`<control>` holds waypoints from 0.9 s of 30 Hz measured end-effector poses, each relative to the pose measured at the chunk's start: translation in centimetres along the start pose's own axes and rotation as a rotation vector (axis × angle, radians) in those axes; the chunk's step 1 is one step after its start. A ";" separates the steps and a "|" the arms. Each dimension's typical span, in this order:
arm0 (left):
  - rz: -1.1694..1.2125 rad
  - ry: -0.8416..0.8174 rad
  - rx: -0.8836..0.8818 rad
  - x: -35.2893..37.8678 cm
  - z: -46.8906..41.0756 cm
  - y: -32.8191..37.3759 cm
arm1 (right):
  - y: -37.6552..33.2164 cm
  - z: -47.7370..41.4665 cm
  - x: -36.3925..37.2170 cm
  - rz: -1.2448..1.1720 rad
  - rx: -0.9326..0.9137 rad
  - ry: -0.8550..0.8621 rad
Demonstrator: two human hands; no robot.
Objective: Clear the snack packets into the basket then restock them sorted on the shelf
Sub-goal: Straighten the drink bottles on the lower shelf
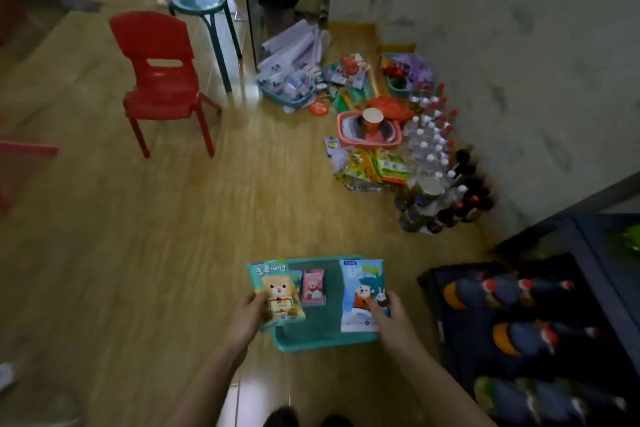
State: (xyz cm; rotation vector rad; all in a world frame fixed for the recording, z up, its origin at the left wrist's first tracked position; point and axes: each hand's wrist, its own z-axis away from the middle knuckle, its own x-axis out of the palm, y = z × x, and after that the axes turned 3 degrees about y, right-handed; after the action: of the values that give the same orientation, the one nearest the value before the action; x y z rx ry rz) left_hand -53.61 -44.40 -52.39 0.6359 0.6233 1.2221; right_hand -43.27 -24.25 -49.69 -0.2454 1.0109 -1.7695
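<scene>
A teal basket (pixel 323 340) sits on the wooden floor right in front of me. My left hand (pixel 251 310) grips a green snack packet with a bear on it (pixel 275 284), held over the basket's left rim. My right hand (pixel 389 314) pinches a blue-and-white packet with a polar bear and rabbit (pixel 360 288) over the basket's right side. A small pink packet (pixel 313 287) lies inside the basket, with another packet partly hidden behind the green one. The dark shelf (pixel 568 243) stands at the right.
Bottles with red caps (pixel 502 291) lie on the shelf's lower tiers. Along the wall ahead stand many bottles (pixel 433 149), a pink basket (pixel 369 130), loose packets (pixel 374 166) and other teal baskets. A red chair (pixel 159 80) and a teal stool (pixel 204 10) stand to the left.
</scene>
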 end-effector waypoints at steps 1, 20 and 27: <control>-0.010 0.007 -0.012 0.2 -2.2 -2.1 | 1.8 -2.2 1.1 0.021 0.019 -0.004; -0.247 0.026 0.132 5.9 -40.5 -30.2 | 29.6 -39.4 19.4 0.171 0.017 -0.047; -0.414 -0.013 0.055 6.6 -37.4 -26.9 | 26.5 -35.6 17.3 0.355 0.019 -0.201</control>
State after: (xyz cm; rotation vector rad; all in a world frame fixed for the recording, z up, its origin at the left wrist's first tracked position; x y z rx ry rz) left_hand -62.17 -39.89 -97.86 0.5271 0.7370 0.8164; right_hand -53.87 -23.51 -96.15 -0.2122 0.8349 -1.4020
